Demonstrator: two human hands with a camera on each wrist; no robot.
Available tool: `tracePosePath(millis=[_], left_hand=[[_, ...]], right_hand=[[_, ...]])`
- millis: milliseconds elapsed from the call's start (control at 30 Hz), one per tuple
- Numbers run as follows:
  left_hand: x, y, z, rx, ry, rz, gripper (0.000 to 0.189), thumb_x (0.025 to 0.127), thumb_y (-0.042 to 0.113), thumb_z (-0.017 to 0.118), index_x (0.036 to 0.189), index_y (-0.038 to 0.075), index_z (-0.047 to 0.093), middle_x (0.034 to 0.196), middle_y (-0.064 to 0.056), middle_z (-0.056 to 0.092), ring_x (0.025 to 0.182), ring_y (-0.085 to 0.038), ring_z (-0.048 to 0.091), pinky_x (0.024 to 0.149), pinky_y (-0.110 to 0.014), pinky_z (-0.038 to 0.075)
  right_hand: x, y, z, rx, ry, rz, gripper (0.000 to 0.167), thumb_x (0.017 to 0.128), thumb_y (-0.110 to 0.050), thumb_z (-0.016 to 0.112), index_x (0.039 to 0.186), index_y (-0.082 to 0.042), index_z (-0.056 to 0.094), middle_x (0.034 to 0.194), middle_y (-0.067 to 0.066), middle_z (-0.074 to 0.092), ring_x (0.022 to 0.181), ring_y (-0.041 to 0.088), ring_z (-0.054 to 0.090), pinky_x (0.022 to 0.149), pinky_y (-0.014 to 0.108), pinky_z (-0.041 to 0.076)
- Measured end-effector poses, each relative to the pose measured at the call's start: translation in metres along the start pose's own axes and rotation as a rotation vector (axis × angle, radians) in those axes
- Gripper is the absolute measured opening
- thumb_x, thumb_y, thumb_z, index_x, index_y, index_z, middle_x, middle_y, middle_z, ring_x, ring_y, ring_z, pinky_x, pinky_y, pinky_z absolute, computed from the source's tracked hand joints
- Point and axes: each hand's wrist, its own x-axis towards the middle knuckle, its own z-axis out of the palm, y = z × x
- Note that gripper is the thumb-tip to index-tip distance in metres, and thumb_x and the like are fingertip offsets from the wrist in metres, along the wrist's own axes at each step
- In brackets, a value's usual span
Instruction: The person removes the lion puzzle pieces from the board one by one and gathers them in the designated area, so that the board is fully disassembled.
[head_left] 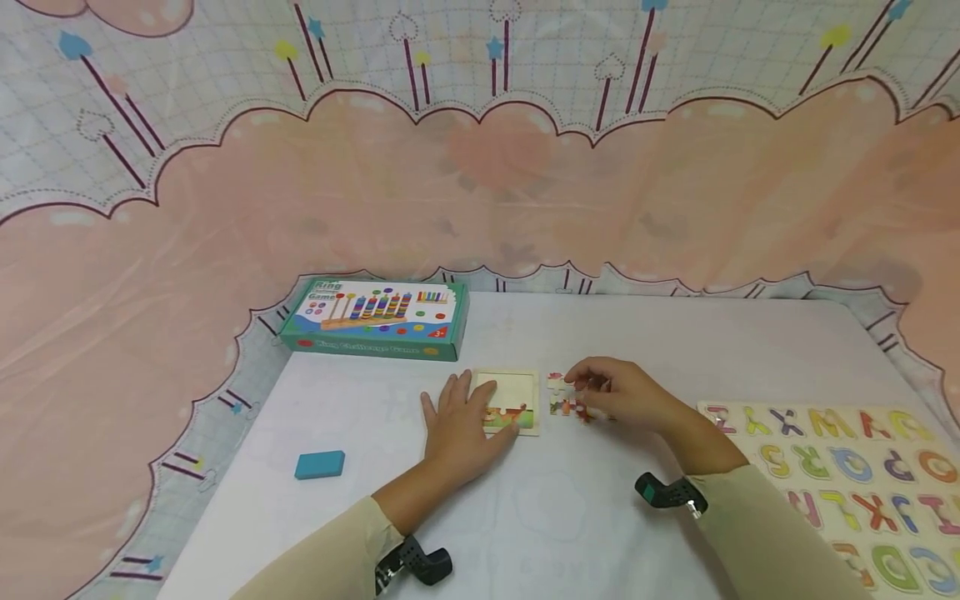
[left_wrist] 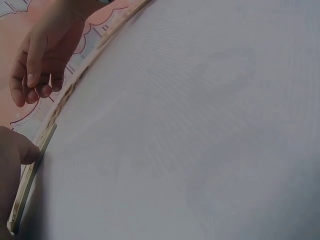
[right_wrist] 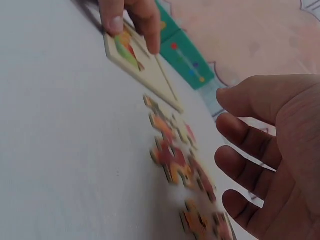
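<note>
My left hand (head_left: 467,427) rests with spread fingers on a small wooden puzzle tray (head_left: 517,387). Assembled picture pieces (head_left: 519,416) in orange and green fill the tray's lower part, while its upper part shows bare wood. Just right of the tray lie several loose jigsaw pieces (head_left: 557,398), coloured red, orange and cream. Above these hovers my right hand (head_left: 633,396), its fingers loosely bent. The right wrist view shows nothing between the thumb and fingers of this hand (right_wrist: 295,135), with the loose pieces (right_wrist: 172,160) lying below and beside them.
A green ring game box (head_left: 375,321) stands at the back left of the white table (head_left: 562,517). Nearer on the left lies a blue block (head_left: 319,465). A wooden board of colourful letters (head_left: 817,450) occupies the right side, partly covered by my right sleeve (head_left: 765,533).
</note>
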Motion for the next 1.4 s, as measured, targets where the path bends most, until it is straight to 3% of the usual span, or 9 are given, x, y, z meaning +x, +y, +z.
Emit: tracePosePath(millis=[300,533,667,867,1067,1400], left_hand=[[-0.005,-0.020,-0.008,0.031,-0.002,-0.039,0.073,0.092,0.056,0.072,0.152,0.017,0.059,0.167,-0.020,0.038,0.159,-0.043,0.023,0.120,-0.079,0.000],[-0.007,-0.032,-0.010,0.048,0.013,-0.018,0.073,0.090,0.057,0.074,0.150,0.018,0.060,0.166,-0.019,0.041,0.159,-0.044,0.026,0.118,-0.082,0.001],[-0.010,-0.033,-0.010,0.059,0.040,-0.003,0.072,0.091,0.057,0.073,0.150,0.017,0.061,0.165,-0.018,0.043,0.158,-0.043,0.028,0.118,-0.082,0.002],[-0.012,-0.032,-0.009,0.054,0.070,0.004,0.070,0.091,0.056,0.072,0.148,0.017,0.063,0.164,-0.018,0.045,0.157,-0.043,0.030,0.119,-0.081,0.003],[-0.012,-0.031,-0.007,0.055,0.078,0.000,0.069,0.090,0.055,0.073,0.147,0.017,0.063,0.163,-0.018,0.046,0.157,-0.042,0.031,0.118,-0.081,0.005],[-0.011,-0.032,-0.006,0.060,0.082,0.005,0.070,0.090,0.055,0.074,0.148,0.017,0.063,0.163,-0.018,0.046,0.157,-0.042,0.031,0.119,-0.081,0.005]], right_hand=[[0.023,-0.026,0.028,0.041,-0.046,-0.025,0.022,0.101,-0.008,0.069,0.123,-0.007,0.072,0.105,0.005,0.065,0.074,0.021,0.059,0.051,0.028,0.048],[0.042,-0.039,0.056,-0.027,-0.065,-0.106,0.022,0.099,-0.006,0.071,0.121,-0.007,0.074,0.105,0.001,0.068,0.092,0.019,0.061,0.074,0.030,0.052],[0.049,-0.044,0.073,-0.072,-0.103,-0.091,0.027,0.099,-0.009,0.070,0.126,-0.011,0.074,0.110,-0.002,0.069,0.097,0.017,0.062,0.084,0.034,0.055],[0.058,-0.046,0.089,-0.230,-0.099,-0.169,0.031,0.096,-0.012,0.074,0.127,-0.011,0.074,0.121,0.001,0.070,0.113,0.021,0.062,0.104,0.045,0.051],[0.061,-0.046,0.096,-0.353,-0.133,-0.188,0.032,0.093,-0.015,0.079,0.125,-0.014,0.077,0.120,0.001,0.070,0.117,0.023,0.062,0.106,0.047,0.049],[0.063,-0.046,0.097,-0.301,-0.145,-0.128,0.031,0.096,-0.006,0.073,0.125,-0.018,0.078,0.124,-0.001,0.070,0.125,0.024,0.060,0.112,0.051,0.044]])
